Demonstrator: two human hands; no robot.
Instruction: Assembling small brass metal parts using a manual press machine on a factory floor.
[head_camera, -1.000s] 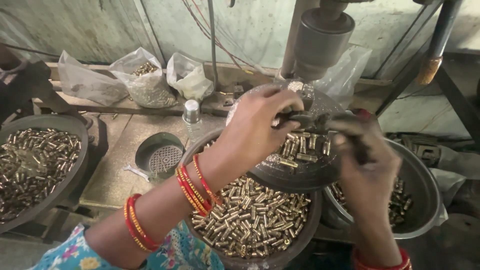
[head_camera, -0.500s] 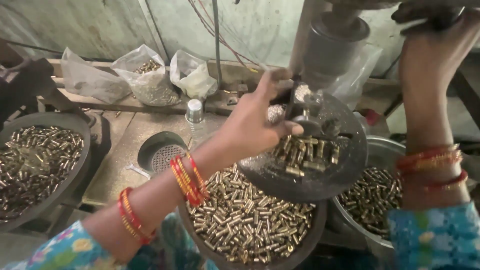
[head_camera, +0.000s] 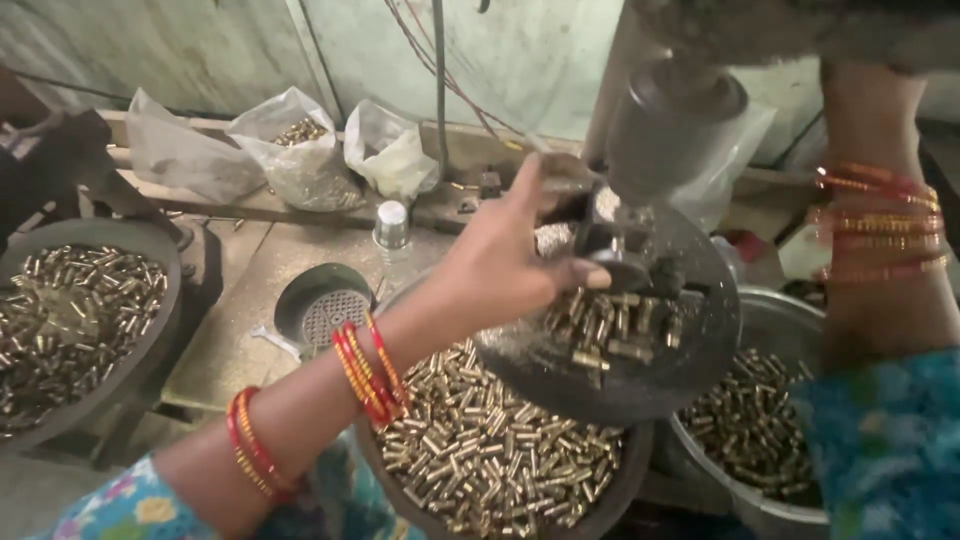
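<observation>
right arm (head_camera: 880, 250) raised higher, hand out of view

Dim, flat light falls from above, glinting softly off the brass pieces (head_camera: 500, 450), while motion blur smears the raised right forearm (head_camera: 880, 250) near the top edge

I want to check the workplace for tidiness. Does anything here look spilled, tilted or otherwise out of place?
Nothing looks spilled. The brass pieces lie inside the front bowl, the left pan and the right bowl. The round dark tray under the press looks tilted toward the camera, with pieces gathered on it. The left hand reaches under the press head.
</observation>
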